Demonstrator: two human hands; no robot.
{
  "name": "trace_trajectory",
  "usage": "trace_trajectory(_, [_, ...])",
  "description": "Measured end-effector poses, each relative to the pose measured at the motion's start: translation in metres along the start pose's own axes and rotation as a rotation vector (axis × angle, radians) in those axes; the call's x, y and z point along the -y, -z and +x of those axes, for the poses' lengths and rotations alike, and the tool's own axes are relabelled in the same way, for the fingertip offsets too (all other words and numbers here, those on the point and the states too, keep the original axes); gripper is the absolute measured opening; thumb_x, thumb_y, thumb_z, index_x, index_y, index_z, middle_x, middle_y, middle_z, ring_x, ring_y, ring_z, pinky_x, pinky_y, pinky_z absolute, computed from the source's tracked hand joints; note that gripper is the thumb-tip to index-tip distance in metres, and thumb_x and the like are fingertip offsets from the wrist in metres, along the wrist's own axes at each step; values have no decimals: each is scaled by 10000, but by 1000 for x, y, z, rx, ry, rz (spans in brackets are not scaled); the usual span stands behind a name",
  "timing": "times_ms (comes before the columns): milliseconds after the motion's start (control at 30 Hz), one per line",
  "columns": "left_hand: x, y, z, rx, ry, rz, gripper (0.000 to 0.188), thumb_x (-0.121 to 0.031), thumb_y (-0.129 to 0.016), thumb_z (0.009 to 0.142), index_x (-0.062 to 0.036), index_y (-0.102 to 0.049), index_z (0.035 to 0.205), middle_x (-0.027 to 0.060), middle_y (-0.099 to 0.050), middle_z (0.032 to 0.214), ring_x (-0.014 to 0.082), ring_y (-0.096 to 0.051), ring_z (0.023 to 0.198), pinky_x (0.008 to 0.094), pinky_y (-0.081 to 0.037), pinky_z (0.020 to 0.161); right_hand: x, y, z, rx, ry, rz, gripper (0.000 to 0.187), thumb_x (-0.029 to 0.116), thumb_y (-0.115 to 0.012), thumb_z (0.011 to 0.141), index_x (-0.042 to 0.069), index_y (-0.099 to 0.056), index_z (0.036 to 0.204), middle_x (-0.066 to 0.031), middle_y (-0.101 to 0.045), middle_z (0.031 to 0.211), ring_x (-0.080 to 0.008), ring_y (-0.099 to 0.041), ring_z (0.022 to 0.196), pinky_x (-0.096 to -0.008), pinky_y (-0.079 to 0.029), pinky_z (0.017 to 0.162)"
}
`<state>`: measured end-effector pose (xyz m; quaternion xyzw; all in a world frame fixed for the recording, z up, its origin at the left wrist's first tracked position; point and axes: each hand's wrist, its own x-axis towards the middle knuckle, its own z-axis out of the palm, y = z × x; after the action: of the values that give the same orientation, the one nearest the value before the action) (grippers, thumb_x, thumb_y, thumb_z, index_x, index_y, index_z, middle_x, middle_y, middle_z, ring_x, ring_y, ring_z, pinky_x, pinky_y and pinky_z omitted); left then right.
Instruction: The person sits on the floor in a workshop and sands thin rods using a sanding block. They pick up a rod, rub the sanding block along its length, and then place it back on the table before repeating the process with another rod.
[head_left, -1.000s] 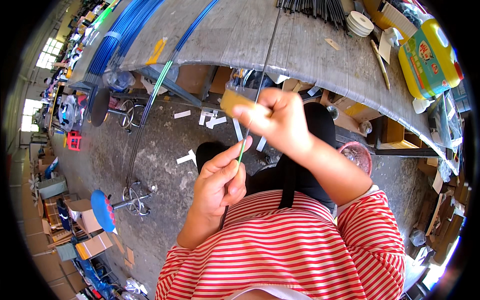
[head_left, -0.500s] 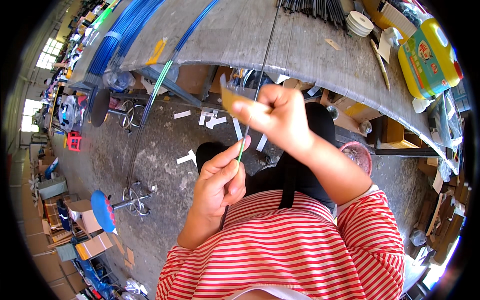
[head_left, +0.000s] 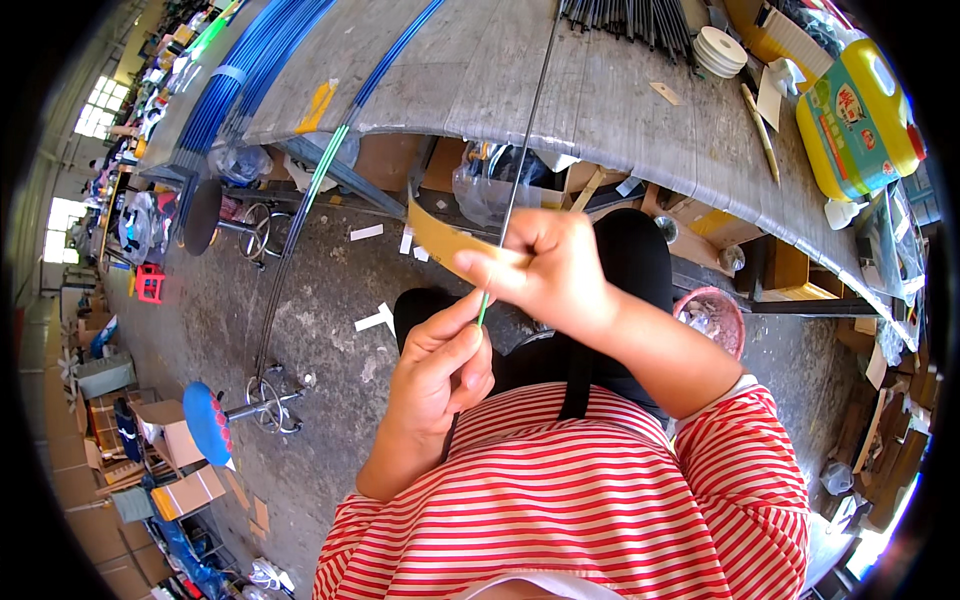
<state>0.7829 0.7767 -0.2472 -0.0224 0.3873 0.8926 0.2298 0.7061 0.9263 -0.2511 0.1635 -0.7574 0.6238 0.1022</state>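
Observation:
A long thin dark rod [head_left: 527, 135] with a green lower end slants from the table down to my lap. My left hand [head_left: 432, 378] is closed in a pinch around its green end. Just above, my right hand [head_left: 560, 268] is closed on a curved tan strip [head_left: 438, 236], which looks like sandpaper. The strip crosses the rod, and its loose end sticks out to the left. My right fingers press the strip against the rod; how far it wraps round is hidden.
The grey table [head_left: 450, 75] carries blue rods [head_left: 235, 85], black rods [head_left: 625, 22], white spools [head_left: 719, 50] and a yellow jug [head_left: 858, 120]. More blue-and-green-marked rods [head_left: 325, 165] overhang its edge. A pink bin [head_left: 722, 312] stands right; stools [head_left: 208, 422] stand left.
My right hand has slid down the rod with the tan strip, closer to my left hand. The left hand keeps its pinch in about the same place.

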Motion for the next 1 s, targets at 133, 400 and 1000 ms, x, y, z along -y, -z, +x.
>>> trace_trajectory(133, [-3, -3, 1, 49, 8, 29, 366, -92, -427, 892, -77, -423, 1257, 18, -397, 521, 58, -240, 292, 193, -222, 281, 4, 9, 12, -71, -33, 35, 449, 285, -736, 664, 19, -431, 471, -90, -434, 418, -105, -400, 370, -286, -340, 359])
trace_trajectory(400, [-6, -5, 4, 51, 13, 51, 367, -89, -443, 885, -90, -434, 1252, 23, -410, 529, 54, -241, 295, 187, -230, 283, 8, 13, 18, -79, -67, -3, 440, 269, -732, 668, 25, -428, 464, -95, -433, 421, -134, -405, 359, -271, -348, 365])
trace_trajectory(1000, [-6, -1, 6, 61, 32, 0, 394, -83, -459, 875, -117, -424, 1265, 30, -433, 536, 61, -257, 295, 191, -241, 280, 4, 2, 12, -126, -57, 66, 443, 269, -745, 663, 28, -424, 474, -68, -446, 424, -75, -399, 391, -260, -345, 360])
